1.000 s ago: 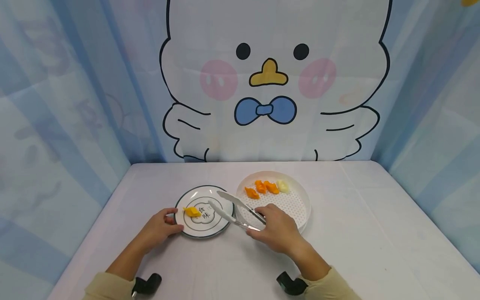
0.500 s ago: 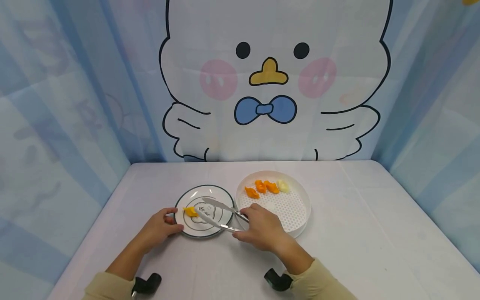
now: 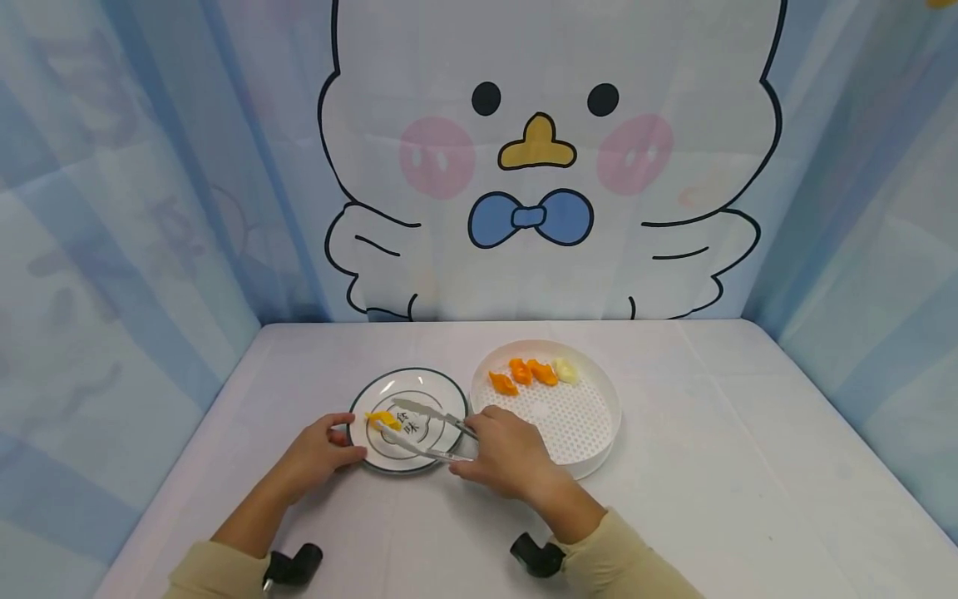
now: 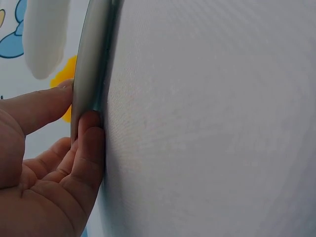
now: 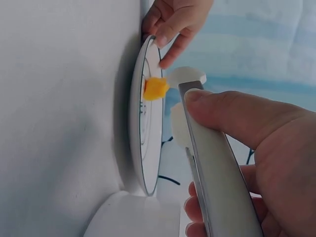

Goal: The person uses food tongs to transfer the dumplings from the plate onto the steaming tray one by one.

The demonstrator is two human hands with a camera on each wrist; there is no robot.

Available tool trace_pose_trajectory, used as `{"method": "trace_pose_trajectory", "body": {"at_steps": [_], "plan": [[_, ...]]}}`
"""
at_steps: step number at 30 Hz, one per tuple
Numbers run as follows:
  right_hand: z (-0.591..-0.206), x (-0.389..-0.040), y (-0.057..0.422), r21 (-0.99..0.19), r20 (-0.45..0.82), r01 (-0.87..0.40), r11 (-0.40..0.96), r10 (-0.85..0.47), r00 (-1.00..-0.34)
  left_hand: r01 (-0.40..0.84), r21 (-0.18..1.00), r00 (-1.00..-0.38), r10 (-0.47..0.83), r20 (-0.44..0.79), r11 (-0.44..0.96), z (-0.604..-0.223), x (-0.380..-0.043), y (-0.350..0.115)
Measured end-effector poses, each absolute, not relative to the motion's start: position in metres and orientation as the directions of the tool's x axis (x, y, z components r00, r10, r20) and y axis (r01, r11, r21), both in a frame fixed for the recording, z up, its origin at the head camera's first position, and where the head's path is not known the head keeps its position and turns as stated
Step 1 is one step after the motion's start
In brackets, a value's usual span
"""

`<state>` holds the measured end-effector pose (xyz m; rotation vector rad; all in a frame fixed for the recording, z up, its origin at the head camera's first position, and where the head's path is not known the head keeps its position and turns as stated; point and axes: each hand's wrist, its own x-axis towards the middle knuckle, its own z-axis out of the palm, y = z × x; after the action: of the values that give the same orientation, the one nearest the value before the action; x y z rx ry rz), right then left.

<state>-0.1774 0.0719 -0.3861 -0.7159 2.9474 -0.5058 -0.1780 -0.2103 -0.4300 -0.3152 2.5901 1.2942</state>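
Observation:
My left hand (image 3: 318, 453) pinches the left rim of a white plate (image 3: 430, 383) with a dark green edge, thumb above and fingers underneath. On that plate lies a yellow dumpling-shaped piece (image 3: 383, 419). A pair of metal tongs (image 5: 212, 163) with pale tips is held in my right hand (image 3: 509, 453). The tongs' arms are spread, and one tip reaches the yellow piece in the head view; I cannot tell whether it touches. To the right stands a round white perforated tray (image 3: 580, 424), partly hidden by my right hand.
Near the tray's far side lie several orange dumpling-shaped pieces (image 3: 521, 372) and one pale yellow piece (image 3: 565, 371). The plate and tray sit close side by side on a white-covered table (image 3: 711, 466). Printed curtains (image 3: 539, 266) stand behind and at both sides.
My right hand has moved left with the tongs, bringing their tips over the plate to the yellow piece. The left hand and the plate have stayed in place.

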Motion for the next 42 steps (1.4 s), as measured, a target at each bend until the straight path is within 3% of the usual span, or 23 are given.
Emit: {"method": "trace_pose_trajectory", "body": {"at_steps": [29, 42], "plan": [[-0.393, -0.185, 0.053, -0.256, -0.032, -0.447, 0.857, -0.47, -0.882, -0.298, 0.748, -0.949, -0.097, -0.3, 0.593, -0.429, -0.178, -0.209], [-0.393, -0.187, 0.054, -0.275, -0.01, -0.445, 0.852, -0.466, -0.885, -0.291, 0.751, -0.951, -0.093, -0.295, 0.593, -0.43, -0.178, -0.21]]}}
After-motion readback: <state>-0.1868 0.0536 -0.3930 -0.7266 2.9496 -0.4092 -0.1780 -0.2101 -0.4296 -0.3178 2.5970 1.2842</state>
